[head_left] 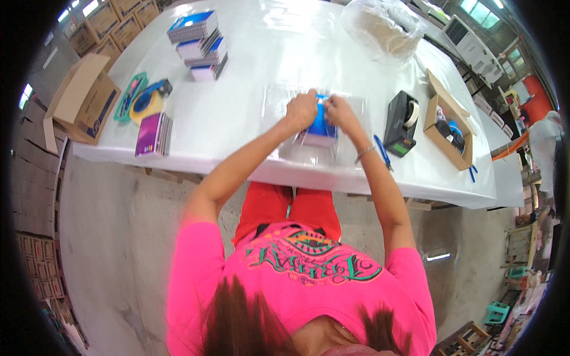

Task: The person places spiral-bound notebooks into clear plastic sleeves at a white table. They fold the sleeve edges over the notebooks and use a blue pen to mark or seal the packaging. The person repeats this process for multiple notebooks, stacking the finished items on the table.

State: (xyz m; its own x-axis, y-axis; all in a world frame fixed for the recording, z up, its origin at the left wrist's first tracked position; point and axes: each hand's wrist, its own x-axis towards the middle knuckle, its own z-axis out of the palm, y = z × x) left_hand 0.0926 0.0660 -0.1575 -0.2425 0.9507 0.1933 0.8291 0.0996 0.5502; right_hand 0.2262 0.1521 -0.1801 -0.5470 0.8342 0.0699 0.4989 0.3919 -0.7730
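Note:
In front of me on the table lies a small stack of blue-covered notebooks [322, 132], with a clear plastic sheet [285, 151] spread under and around it. My left hand [303, 110] is closed at the far left part of the stack. Beside it, slightly apart, my right hand [342, 114] is closed too, its fingers bent over the stack's far right part. A small pale glint shows between the hands. Whatever the fingertips pinch is too small and blurred to make out.
Left on the white-covered table [237, 118] are purple notebooks [153, 135], a tape roll [147, 105], a green tray [123, 107], stacked blue notebooks [202, 50] and a carton [89, 104]. Right are a black tape dispenser [399, 127], blue cutters [382, 152] and an open box [454, 133].

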